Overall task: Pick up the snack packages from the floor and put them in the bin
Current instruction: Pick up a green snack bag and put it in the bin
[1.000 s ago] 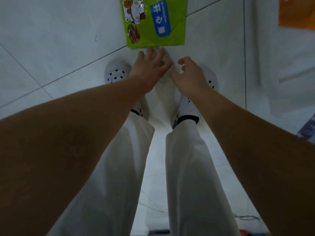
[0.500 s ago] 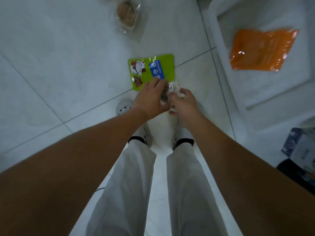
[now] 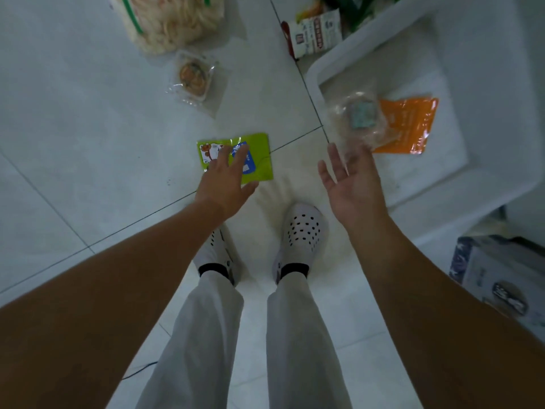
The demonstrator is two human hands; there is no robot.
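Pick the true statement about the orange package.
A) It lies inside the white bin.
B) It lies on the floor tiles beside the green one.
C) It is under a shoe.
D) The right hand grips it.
A: the orange package lies flat on the bottom of the white bin, with a blurred clear packet overlapping its left edge.

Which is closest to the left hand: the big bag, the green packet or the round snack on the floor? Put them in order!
1. Green packet: on the floor, right at the left hand's fingers, which overlap it in the picture.
2. Round snack: on the floor farther ahead, a little to the left.
3. Big bag: at the top edge, farthest away.
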